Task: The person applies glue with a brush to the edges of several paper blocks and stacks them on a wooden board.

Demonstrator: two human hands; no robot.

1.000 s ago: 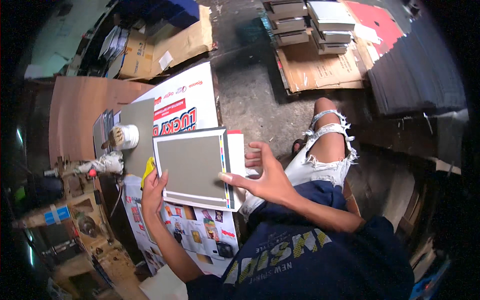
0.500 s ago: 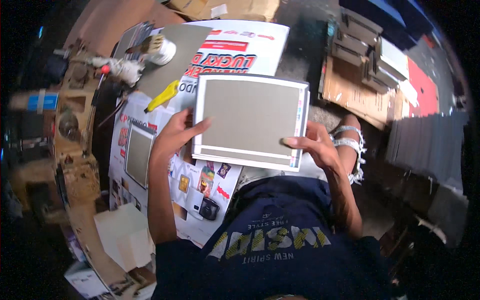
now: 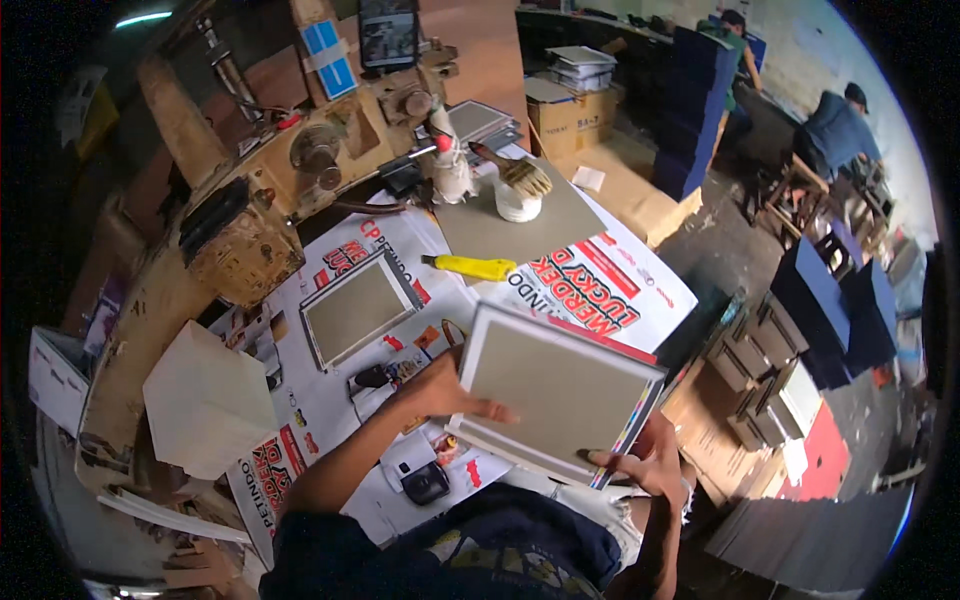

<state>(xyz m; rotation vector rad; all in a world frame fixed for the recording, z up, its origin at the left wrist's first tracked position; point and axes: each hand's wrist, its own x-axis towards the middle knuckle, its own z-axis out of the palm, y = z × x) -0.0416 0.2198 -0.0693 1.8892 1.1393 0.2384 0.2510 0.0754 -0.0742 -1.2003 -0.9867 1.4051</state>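
Both hands hold a grey board panel (image 3: 550, 385) with a white paper border and small colour patches along its right edge; more layers seem to lie under it. My left hand (image 3: 452, 392) grips the panel's left side, thumb on top. At the lower right corner my right hand (image 3: 645, 462) pinches it, thumb on the grey face. A similar bordered panel (image 3: 358, 312) lies flat on the printed sheet (image 3: 470, 345) to the left. Beyond the held panel rest a yellow cutter knife (image 3: 472, 267) and a white pot (image 3: 517, 205) with a paintbrush (image 3: 520, 176) across it.
A worn wooden machine (image 3: 320, 160) stands at far left, near a white box-like block (image 3: 208, 405). A phone (image 3: 388, 35) is propped behind. To the right are stacked boxes (image 3: 765, 340), dark blue stacks (image 3: 690, 110) and grey sheets (image 3: 810, 540). Two people (image 3: 840, 130) sit at the far right.
The view has swung, bringing the machine, phone and far room into sight. The held panel is now turned and tilted, its right side lower. Both hands still hold it.
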